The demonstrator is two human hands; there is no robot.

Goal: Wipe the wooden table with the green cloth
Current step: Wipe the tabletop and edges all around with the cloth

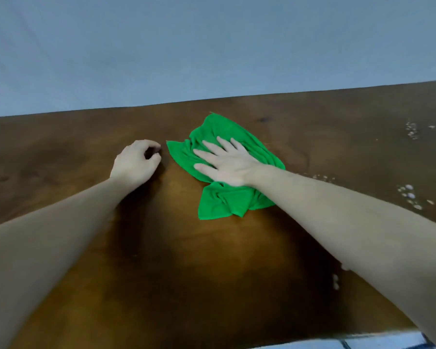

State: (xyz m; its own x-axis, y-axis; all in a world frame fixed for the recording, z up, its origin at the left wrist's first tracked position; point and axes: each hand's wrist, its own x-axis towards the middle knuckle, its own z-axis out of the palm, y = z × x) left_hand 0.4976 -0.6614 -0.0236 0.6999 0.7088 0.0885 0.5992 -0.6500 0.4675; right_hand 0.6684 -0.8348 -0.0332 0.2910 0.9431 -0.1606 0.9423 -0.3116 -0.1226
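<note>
A crumpled green cloth (222, 197) lies on the dark wooden table (161, 248), right of centre. My right hand (224, 162) lies flat on the cloth with fingers straight and spread, pressing it onto the wood. My left hand (136, 162) rests on the bare table a short way left of the cloth, its fingers curled into a loose fist with nothing in them. It does not touch the cloth.
Patches of white foamy droplets (410, 195) sit on the table to the right, with more near the far right edge (412, 129) and by my right forearm (335, 282). A plain pale wall (212, 46) stands behind the table. A bit of tiled floor (363, 345) shows at the bottom right.
</note>
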